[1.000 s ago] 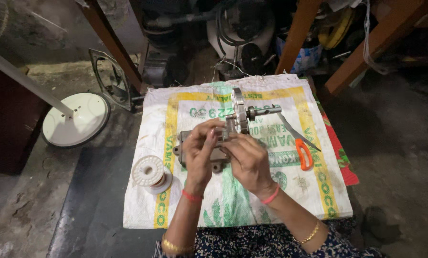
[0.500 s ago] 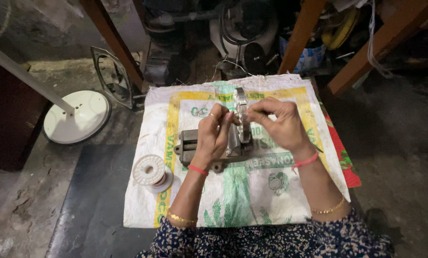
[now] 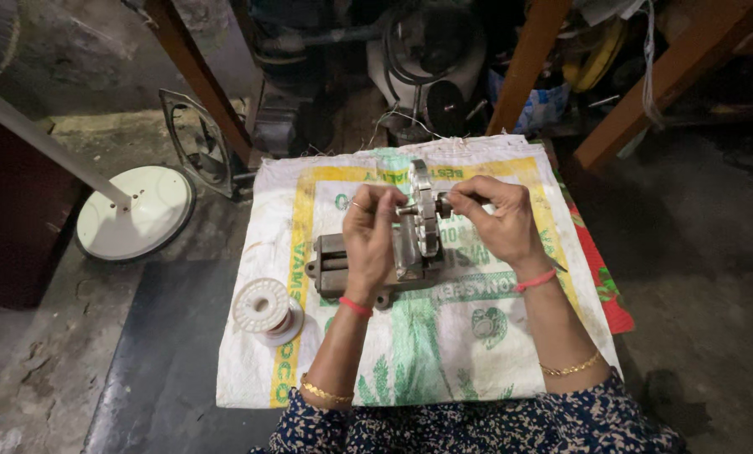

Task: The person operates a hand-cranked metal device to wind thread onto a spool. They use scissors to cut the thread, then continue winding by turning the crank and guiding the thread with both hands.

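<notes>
Metal winding device [image 3: 393,261] sits mid-sack [image 3: 477,353], left hand [image 3: 372,227] fingers pinched on its small shaft, right hand [image 3: 498,223] fingers closed on the stub beyond the upright wheel [image 3: 424,210]; likely risk: uneven twisting tips the unclamped device toward the spool [image 3: 265,309].

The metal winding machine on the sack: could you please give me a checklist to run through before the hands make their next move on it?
1. Metal machine rests flat on the woven sack: ok.
2. Left hand has a grip on the shaft end beside the upright metal wheel: ok.
3. Right hand pinches the other side of the shaft: ok, though what its fingertips hold is too small to tell.
4. Wheel seated squarely on its shaft: cannot tell.
5. White spool lies apart from the machine, at the sack's left edge, within reach of the left hand: ok.
6. Tool under the right forearm on the sack: cannot tell, mostly hidden.
</notes>
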